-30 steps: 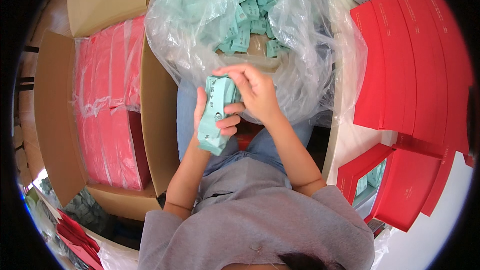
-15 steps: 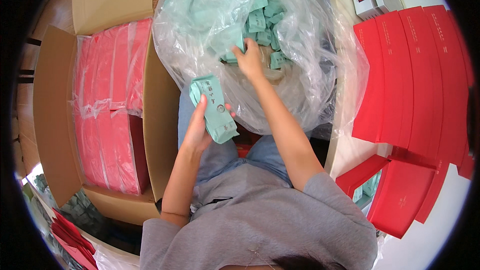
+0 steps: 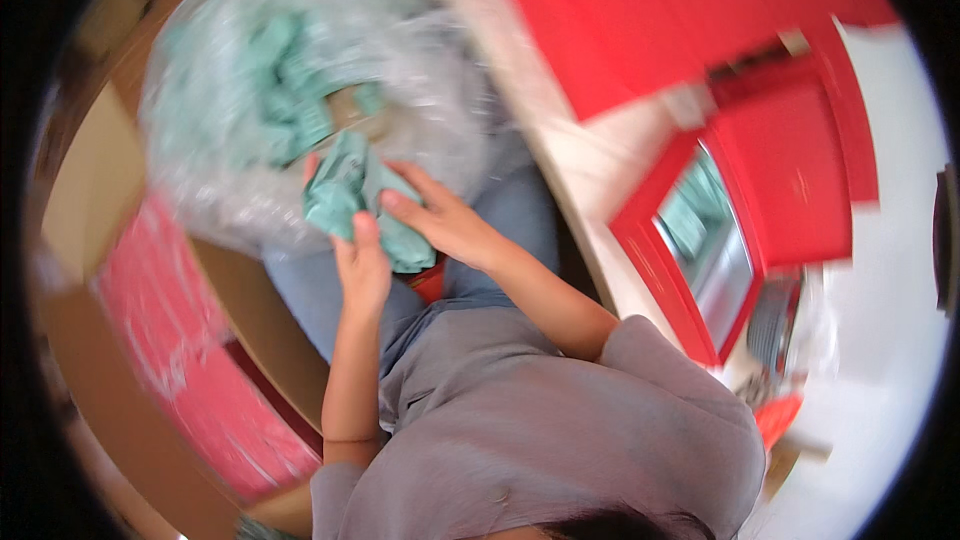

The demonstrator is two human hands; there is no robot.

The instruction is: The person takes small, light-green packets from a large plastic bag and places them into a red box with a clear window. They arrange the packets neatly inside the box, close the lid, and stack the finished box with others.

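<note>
Over my lap, both hands hold pale green foil packets point(image 3: 345, 175) together, one overlapping another; the exact number cannot be made out. Around the near end of the packets, my left hand point(image 3: 364, 270) is closed with its thumb on top. My right hand point(image 3: 440, 222) grips them from the right side, its fingers lying across the green foil. Just beyond is a large clear plastic bag point(image 3: 420, 90), blurred, with loose green packets point(image 3: 285, 80) inside. To the right stands an open red gift box point(image 3: 640, 205), with green packets point(image 3: 690, 210) in its grey insert.
Red boxes point(image 3: 640, 20) lie in a row on the pale tabletop point(image 3: 570, 140) at the far right. At the left, a cardboard carton point(image 3: 255, 310) holds plastic-wrapped red boxes point(image 3: 190, 340). The table's edge runs close by my right arm.
My right hand has come out of the bag with a packet and joined my left hand at the packet there. The view has swung right, bringing the open red box further in.
</note>
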